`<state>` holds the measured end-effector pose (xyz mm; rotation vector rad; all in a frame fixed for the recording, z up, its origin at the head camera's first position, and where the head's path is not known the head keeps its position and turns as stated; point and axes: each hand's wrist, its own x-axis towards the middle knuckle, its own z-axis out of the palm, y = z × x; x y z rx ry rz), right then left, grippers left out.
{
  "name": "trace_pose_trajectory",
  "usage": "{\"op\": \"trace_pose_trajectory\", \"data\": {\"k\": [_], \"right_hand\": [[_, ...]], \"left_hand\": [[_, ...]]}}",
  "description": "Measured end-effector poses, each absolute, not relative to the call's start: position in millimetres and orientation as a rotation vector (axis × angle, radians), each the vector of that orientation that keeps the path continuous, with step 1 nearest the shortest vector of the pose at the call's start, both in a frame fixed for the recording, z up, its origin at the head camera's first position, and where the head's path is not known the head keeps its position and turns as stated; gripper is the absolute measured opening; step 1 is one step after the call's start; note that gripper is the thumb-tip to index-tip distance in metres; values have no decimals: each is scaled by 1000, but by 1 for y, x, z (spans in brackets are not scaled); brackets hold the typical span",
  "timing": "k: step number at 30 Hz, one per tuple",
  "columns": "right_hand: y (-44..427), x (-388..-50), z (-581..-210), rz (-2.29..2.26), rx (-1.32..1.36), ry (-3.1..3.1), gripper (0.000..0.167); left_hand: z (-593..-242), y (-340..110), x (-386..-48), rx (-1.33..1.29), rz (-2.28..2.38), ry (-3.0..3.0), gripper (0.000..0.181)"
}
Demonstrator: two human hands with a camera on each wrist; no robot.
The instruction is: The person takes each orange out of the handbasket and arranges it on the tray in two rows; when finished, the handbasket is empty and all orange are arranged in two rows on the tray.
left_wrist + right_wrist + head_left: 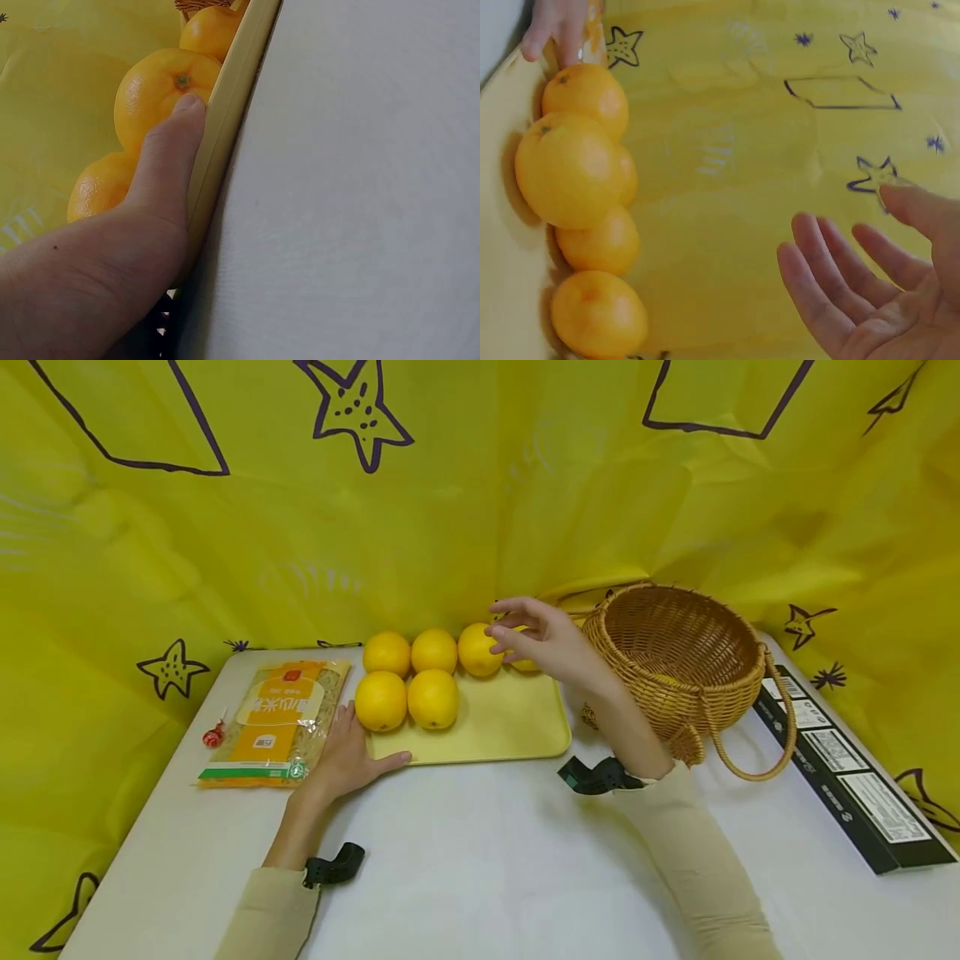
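Note:
Several oranges stand in two rows on a pale yellow tray, mostly toward its left and back. At the tray's front left corner rests my left hand, its thumb straight along the front rim and its fingers extended by the left side. In the left wrist view the thumb lies at the rim, close to an orange. My right hand hovers over the tray's back right, holding nothing, fingers loosely bent. Behind it, one orange is partly hidden.
A wicker basket with something yellow inside stands right of the tray, its handle hanging outward. Farther right lies a long black-and-white box. Left are an orange-labelled food bag and a red lollipop. Yellow cloth hangs behind.

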<state>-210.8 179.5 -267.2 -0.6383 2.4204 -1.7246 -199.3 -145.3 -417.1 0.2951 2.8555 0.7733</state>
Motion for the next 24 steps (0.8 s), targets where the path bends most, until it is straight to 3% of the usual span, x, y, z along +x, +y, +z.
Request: {"op": "trace_pose_trajectory", "data": {"k": [6,12,17,24], "right_hand": [[221,-211,-206,-1276,-739,2492,39],[270,-250,-154,-511,-704,2456,49],[310,-272,-168,-194,-487,2213,66],[334,-292,-201,-387,-350,2060,68]], "left_hand": [[-413,-148,-200,305,780,2872,124],[-412,-145,-199,299,770,2872,123],[-417,-139,-198,301,753,2849,124],[-416,-145,-198,275,730,2853,127]]}}
